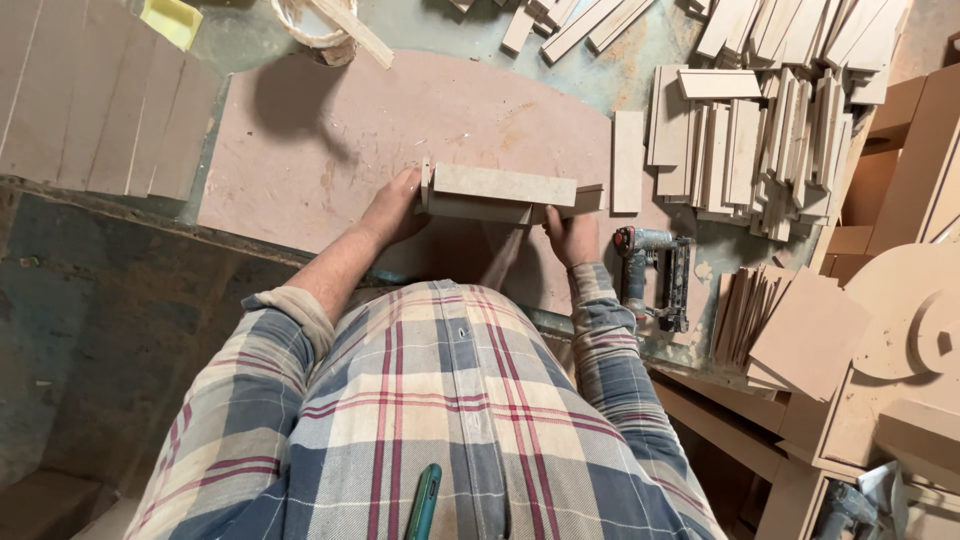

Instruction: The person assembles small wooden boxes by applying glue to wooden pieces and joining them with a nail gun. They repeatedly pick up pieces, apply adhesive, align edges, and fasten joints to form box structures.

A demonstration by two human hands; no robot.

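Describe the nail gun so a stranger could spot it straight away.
Start at the big pinkish board on the bench, then go to its right edge, just past the person's right hand. The nail gun lies there below a single upright wood strip and left of a fanned stack of panels. It is the only metal thing among bare wood, dark grey with a red end.

Pale tan fibreboard assembly (503,192) on a pinkish-brown board (330,150); shirt (440,400) plaid in blue-grey, cream and red; green pen (424,500); grey-and-red nail gun (655,275); yellow sponge (171,20); tan cut strips (770,130).
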